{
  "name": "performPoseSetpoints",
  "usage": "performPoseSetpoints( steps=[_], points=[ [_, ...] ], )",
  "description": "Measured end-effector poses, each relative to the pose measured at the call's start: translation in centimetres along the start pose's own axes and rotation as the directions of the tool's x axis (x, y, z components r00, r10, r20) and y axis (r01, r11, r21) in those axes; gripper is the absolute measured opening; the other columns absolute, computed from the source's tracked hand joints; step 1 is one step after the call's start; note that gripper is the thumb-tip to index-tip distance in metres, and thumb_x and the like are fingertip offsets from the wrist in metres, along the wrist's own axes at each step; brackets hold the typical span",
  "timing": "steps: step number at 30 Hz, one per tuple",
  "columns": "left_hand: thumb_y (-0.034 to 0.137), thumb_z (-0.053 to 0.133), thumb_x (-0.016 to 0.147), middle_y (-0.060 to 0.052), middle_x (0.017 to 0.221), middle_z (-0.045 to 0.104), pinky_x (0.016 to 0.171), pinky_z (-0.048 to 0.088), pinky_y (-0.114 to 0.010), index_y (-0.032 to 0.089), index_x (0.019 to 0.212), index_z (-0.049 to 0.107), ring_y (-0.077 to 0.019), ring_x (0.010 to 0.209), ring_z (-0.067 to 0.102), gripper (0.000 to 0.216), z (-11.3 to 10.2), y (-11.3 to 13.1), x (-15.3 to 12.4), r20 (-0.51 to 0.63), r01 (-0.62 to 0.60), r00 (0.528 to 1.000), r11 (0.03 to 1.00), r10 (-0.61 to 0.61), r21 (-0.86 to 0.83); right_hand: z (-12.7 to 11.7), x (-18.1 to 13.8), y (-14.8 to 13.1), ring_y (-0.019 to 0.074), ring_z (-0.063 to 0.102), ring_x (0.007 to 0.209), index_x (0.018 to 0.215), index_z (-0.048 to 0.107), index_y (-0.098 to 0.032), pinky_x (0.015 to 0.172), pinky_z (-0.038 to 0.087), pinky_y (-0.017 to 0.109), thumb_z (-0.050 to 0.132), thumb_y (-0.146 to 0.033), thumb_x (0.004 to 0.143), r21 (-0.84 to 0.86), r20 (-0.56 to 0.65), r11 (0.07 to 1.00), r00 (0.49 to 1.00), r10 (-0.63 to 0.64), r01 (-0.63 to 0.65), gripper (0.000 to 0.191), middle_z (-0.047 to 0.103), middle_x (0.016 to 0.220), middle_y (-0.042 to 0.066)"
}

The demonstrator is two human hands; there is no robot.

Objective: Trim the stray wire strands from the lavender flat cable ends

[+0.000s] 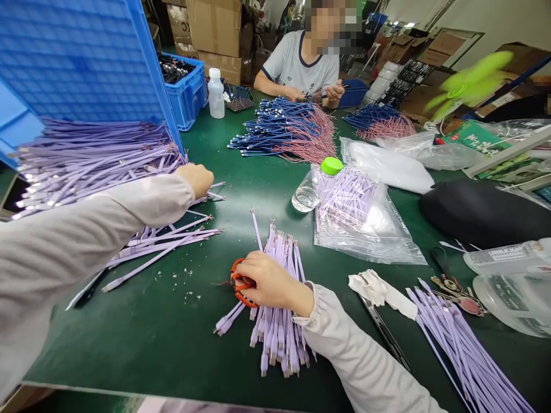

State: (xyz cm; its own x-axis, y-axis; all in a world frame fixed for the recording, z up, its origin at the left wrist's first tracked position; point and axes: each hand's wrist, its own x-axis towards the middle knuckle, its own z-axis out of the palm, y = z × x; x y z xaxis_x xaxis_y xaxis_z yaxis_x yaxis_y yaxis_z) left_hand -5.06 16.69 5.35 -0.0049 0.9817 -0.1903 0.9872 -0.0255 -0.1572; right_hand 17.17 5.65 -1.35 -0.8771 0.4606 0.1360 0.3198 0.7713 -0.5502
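- Your right hand (271,281): fingers lie together, pressed over a bundle of flat lilac cables (278,338) and the orange loop handles of the scissors (241,275). Any grip on the scissors cannot be told.
- Your left hand (197,179): fingers curl inward at the edge of a fanned lilac cable pile (94,166). Any pinch cannot be told.
- Loose lilac cables (167,244) lie flat between your hands on the smooth green mat (129,344).
- A clear plastic bag (357,223) of lilac cables lies right of the bundle, crinkled and glossy.
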Motion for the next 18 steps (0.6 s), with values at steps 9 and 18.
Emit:
performPoseSetpoints(
  steps=[9,18],
  points=[
    [0.042,0.044,0.087,-0.003,0.09,0.063,0.089,0.039,-0.042,0.005,0.108,0.064,-0.0252,0.1,0.058,0.047,-7.4,-2.7,-3.9,-0.347,0.022,0.925,0.932,-0.157,-0.361,0.3,-0.1,0.1,0.0111,0.04,0.057,0.061,0.044,-0.019,0.064,0.04,0.026,0.055,-0.009,0.073,0.074,-0.064,0.997,0.998,-0.003,0.008,0.019,0.052,0.061,-0.002],
    [0.049,0.075,0.056,-0.006,0.063,0.066,0.041,0.04,-0.021,0.014,0.087,0.07,-0.0198,0.056,0.064,0.047,2.4,4.5,-9.3,0.288,0.285,0.915,0.053,0.281,-0.957,-1.9,-0.4,-0.1,0.0117,0.05,0.065,0.09,0.061,-0.018,0.065,0.043,0.025,0.056,-0.027,0.083,0.403,-0.495,0.876,0.741,0.453,-0.266,0.013,0.051,0.07,-0.002]
  ],
)
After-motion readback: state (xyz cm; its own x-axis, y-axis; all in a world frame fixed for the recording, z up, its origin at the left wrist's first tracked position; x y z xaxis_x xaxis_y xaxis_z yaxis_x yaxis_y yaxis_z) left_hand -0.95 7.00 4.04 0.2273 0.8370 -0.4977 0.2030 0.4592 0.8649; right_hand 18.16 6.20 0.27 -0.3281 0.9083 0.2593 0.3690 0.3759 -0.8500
